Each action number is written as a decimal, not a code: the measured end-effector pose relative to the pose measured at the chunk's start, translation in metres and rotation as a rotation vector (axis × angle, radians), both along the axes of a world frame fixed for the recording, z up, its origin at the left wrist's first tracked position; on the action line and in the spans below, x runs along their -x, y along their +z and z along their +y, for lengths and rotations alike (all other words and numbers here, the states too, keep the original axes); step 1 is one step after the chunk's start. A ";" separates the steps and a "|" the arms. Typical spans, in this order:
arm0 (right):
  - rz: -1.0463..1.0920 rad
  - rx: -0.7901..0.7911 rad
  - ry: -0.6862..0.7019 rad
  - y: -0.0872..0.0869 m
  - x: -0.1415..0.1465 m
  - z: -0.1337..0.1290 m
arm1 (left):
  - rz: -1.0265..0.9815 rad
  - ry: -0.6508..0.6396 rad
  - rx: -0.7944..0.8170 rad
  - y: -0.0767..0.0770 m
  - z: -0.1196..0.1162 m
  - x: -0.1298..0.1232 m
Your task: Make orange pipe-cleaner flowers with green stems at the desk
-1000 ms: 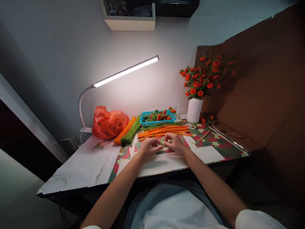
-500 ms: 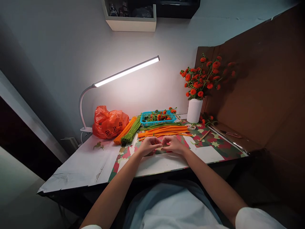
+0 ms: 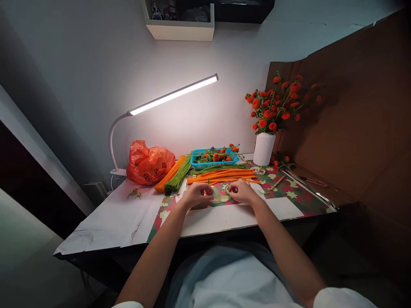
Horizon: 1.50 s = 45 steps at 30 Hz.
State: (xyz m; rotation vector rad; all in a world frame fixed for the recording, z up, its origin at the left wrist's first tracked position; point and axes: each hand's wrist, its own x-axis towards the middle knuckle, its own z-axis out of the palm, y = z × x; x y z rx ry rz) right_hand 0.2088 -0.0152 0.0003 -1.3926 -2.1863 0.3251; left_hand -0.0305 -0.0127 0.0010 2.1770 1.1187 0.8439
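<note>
My left hand (image 3: 198, 194) is closed in a pinch above the patterned table cover. A short green stem (image 3: 208, 181) pokes up over its fingers; the rest is hidden. To its right, my right hand (image 3: 243, 191) pinches a small green ring that looks like a roll of floral tape (image 3: 227, 190). A gap separates the two hands. Just behind them lie loose orange pipe cleaners (image 3: 221, 175), with green pipe cleaners (image 3: 221, 168) beyond. A white sheet (image 3: 218, 220) covers the table in front of my hands.
A blue basket (image 3: 215, 164) holds orange flowers with green stems. Bundled orange and green pipe cleaners (image 3: 176, 177) lie beside an orange plastic bag (image 3: 149, 164). A white vase (image 3: 264, 149) of orange flowers stands by a cardboard panel (image 3: 346, 115). A lamp (image 3: 175, 94) hangs over the table.
My hands were together with fingertips meeting; now they are apart, the right one shifted to the right. The green ring has come into sight at the right fingertips. The view has shifted slightly.
</note>
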 end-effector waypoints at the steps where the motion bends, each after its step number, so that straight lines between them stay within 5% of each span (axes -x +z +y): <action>1: -0.014 0.008 -0.029 0.001 -0.001 -0.001 | 0.017 -0.003 -0.006 0.000 0.000 0.000; 8: -0.032 0.071 -0.138 0.002 -0.002 -0.002 | 0.146 -0.013 -0.158 -0.003 0.002 0.004; 12: 0.011 -0.034 -0.150 0.000 0.005 -0.003 | 0.174 0.003 -0.312 -0.005 0.003 0.002; 16: 0.141 -0.109 0.108 0.013 0.027 0.004 | 0.206 0.027 -0.433 -0.003 -0.001 0.000; 21: 0.114 0.308 0.448 0.028 0.050 0.030 | 0.240 0.046 -0.529 -0.001 -0.003 0.000; 26: 0.331 0.440 0.540 0.010 0.050 0.041 | 0.276 0.070 -0.543 -0.002 -0.001 0.001; 30: 0.460 0.324 0.394 -0.001 0.049 0.037 | 0.133 0.202 -0.492 -0.003 0.002 0.004; 34: 0.318 0.086 0.238 -0.002 0.053 0.031 | 0.080 0.350 -0.404 -0.006 0.007 0.010; 39: 0.182 -0.123 0.197 -0.002 0.059 0.024 | 0.139 0.273 -0.294 -0.013 0.010 0.010; 45: 0.213 -0.089 0.233 -0.006 0.060 0.026 | 0.107 0.229 -0.230 -0.012 0.010 0.006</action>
